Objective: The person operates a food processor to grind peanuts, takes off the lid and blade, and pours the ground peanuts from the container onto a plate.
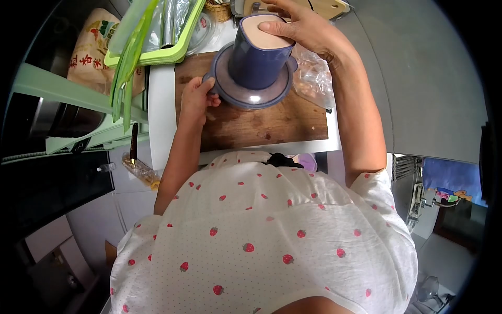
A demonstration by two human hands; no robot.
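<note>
A dark blue food chopper [257,68] with a flat beige top and a wide, round, see-through rim stands over the brown wooden cutting board [246,128]. My left hand [197,99] is closed on the small lug at the left side of its rim, thumb on top. Across the upper right of the chopper lies my right hand [300,29], its thumb pressed on the beige top and its fingers reaching round the far side. What is inside the chopper cannot be seen. A clear plastic bag [314,78] with small pale pieces lies just to its right.
At the upper left, a light green basket [172,56] holds clear packaging, with long green leaves [125,78] hanging over its edge. A printed paper bag [91,49] stands beside it. Behind the board are a wicker basket [218,10] and a clear lid [203,32].
</note>
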